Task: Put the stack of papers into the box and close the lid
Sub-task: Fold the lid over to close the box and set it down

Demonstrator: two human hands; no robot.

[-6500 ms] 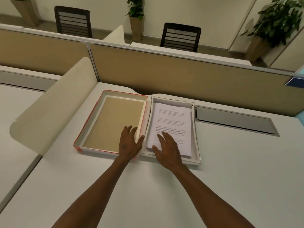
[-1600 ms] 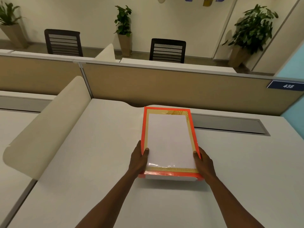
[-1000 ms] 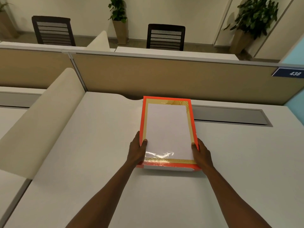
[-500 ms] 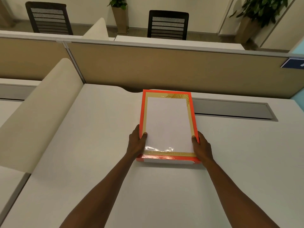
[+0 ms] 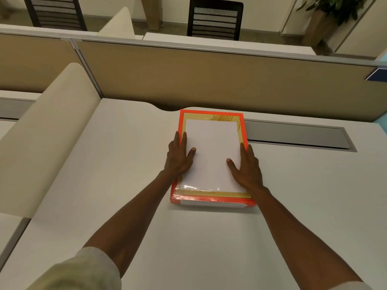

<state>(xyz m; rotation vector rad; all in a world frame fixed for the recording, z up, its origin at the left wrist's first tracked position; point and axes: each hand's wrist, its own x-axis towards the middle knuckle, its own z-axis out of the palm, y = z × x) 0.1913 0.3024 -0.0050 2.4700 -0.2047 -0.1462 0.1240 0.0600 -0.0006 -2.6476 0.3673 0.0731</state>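
Orange lid sits on the box, so your left hand and right hand lie flat, fingers spread. They grip nothing and probably press it to seat it evenly on the tabletop.

Both forearms outstretched, left hand and right hand flat, fingers extended.

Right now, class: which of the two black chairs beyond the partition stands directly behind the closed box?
The right-hand chair, in line with the orange-edged box beyond the partition. The other chair stands far to the left.
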